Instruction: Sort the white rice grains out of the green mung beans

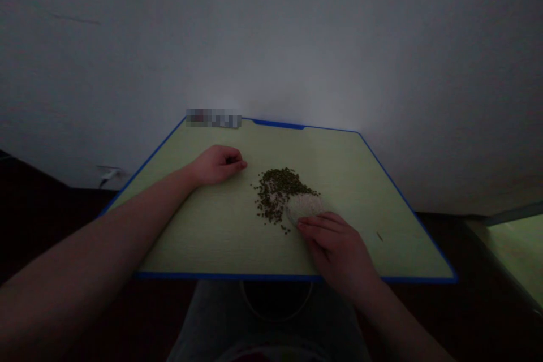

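My left hand (218,165) rests on the left half of the pale yellow-green tabletop (203,237), its fingers curled closed; whatever they hold, if anything, is hidden. Right of it lies a loose heap of small dark green beans (283,181), with paler grains showing among them. At the heap's near right side is a round, see-through dish (304,205) with pale grains showing in or under it. My right hand (337,243) has its fingers closed on the dish's near right edge. The dim light hides finer detail.
A blue edge (297,278) runs round the table. At the back left corner lies a blurred-out item (214,118). A small dark sliver (379,236) lies at the right. Below the front edge, a dark round container (276,300) sits between my legs. A wall (271,39) rises behind.
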A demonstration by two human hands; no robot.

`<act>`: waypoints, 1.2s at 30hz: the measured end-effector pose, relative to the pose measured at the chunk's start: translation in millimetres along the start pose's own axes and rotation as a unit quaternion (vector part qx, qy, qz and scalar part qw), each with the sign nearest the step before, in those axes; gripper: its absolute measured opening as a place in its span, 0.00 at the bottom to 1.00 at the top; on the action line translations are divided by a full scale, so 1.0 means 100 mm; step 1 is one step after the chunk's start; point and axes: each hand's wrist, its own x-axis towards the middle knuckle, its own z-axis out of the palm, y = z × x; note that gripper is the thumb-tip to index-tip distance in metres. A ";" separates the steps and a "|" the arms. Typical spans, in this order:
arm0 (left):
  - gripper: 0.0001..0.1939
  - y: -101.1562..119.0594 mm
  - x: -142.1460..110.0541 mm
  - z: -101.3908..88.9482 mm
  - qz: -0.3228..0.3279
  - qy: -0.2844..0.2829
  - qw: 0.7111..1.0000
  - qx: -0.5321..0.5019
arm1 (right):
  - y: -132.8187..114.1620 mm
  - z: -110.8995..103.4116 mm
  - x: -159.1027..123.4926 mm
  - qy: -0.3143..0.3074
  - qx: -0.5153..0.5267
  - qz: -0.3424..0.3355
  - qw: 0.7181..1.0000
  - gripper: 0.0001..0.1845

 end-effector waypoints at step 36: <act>0.17 0.01 -0.01 0.00 0.008 0.000 1.000 -0.005 | -0.02 -0.01 -0.01 0.003 -0.006 0.013 1.000 0.16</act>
